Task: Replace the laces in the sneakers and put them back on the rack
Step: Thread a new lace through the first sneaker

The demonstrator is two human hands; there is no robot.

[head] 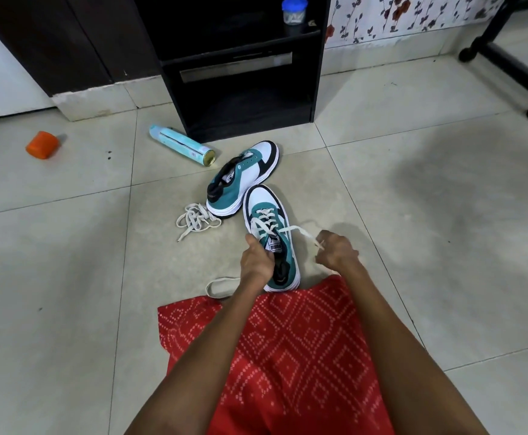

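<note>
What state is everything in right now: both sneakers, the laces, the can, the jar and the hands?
Near sneaker, upright on the floor, laced, not tied.
Far sneaker, tipped toward its side, no lace.
Loose lace, tangled on the floor.
Spray can, lying on its side.
Jar, upright on the rack, lid on.
Left hand, grips the near sneaker.
Right hand, pinches the lace end.

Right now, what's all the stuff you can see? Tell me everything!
near sneaker: 1, teal-white-black, floor centre
far sneaker: 1, same colours, beyond it
loose lace: 1, white, floor left of sneakers
rack: 1, black, top centre
jar: 1, blue lid, on rack
spray can: 1, pale blue, lying by rack
cap: 1, orange, floor far left
cloth: 1, red patterned, lap
left hand: 1, grips near sneaker
right hand: 1, pinches threaded lace
</note>
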